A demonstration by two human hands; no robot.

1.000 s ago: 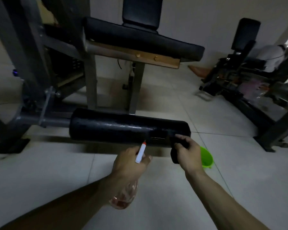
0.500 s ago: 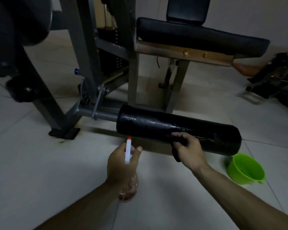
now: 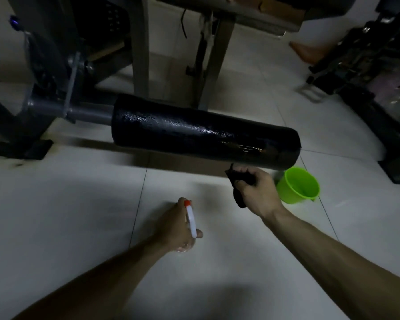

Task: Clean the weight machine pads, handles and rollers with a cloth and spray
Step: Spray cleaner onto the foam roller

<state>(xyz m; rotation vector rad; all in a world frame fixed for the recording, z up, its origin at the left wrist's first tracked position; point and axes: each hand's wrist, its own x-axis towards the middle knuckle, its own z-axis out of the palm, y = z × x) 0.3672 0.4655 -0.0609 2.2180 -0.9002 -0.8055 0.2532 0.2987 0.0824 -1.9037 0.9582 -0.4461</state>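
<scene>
- Pale tiled floor (image 3: 67,227) fills the dim room.
- Left hand (image 3: 173,227) curls round a spray bottle (image 3: 191,219), its nozzle pointing away.
- Right hand (image 3: 256,192) grips a bunched dark cloth (image 3: 238,195) just under the roller.
- Green bucket (image 3: 286,192) stands just beside that hand; its contents cannot be made out.
- Wet-looking black foam roller (image 3: 194,135) lies horizontal on its grey bar.
- Grey machine frame (image 3: 140,54) rises behind.

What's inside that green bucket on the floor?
The green bucket shows only its bare inside; clear liquid couldn't be told in this dim light. The black roller covers its far rim.
</scene>
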